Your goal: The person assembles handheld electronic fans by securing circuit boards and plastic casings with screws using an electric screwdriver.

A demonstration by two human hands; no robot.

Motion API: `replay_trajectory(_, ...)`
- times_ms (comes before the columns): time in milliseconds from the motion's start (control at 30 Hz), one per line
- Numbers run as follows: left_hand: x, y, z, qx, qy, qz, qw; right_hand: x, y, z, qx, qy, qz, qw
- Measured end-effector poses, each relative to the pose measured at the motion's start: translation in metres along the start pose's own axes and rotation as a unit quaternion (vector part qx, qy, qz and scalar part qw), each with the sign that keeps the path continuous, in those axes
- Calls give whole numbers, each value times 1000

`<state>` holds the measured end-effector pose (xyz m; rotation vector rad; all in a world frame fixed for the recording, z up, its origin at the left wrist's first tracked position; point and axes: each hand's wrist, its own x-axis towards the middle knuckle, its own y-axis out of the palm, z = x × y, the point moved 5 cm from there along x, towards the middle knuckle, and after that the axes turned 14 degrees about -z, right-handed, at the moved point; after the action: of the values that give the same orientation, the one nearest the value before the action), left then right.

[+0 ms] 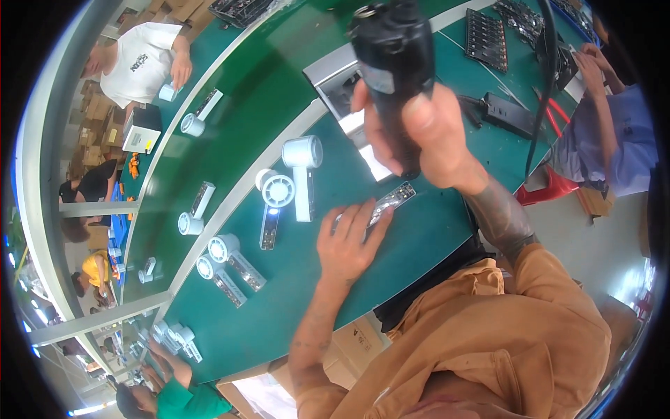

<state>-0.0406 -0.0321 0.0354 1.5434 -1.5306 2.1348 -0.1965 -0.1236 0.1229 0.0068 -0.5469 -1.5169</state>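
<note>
My right hand (443, 140) is wrapped round a black electric screwdriver (398, 59), raised above the table and close to the camera. Its lower end points down; no bit can be made out. My left hand (347, 241) lies over a handle with a bare circuit board (398, 198), fingers curled onto it; whatever is under the palm is hidden. Left of that hand are pale blue handheld fans: one (303, 174) with its handle closed, another (272, 216) with the board showing and a small light lit. Two more fans (227, 269) lie nearer the left edge.
A green conveyor belt (237, 91) carrying spaced fans runs beyond the worktable (307, 279). At the far right are a tray of parts (486, 40), a black power adapter (509, 115) and a hanging cable (548, 77). Co-workers sit across the belt and on both sides.
</note>
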Motion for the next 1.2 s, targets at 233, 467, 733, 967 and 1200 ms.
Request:
replay_trajectory(233, 2, 1, -1, -1, 0, 5, 1000, 0, -6, -5, 4, 2, -34, 999)
replay_trajectory(467, 1, 2, -2, -4, 9, 16, 1000, 0, -7, -8, 9, 14, -29, 999)
replay_trajectory(733, 7, 0, -3, -12, -4, 32, 999, -2, -7, -12, 25, 1, -18, 1000)
replay_trajectory(967, 7, -1, -4, -14, -3, 36, 999, -6, -4, -15, 23, -19, -2, 1000)
replay_trajectory(1200, 6, 0, -3, -7, -3, 36, 999, -14, -5, -20, -20, 16, 16, 1000)
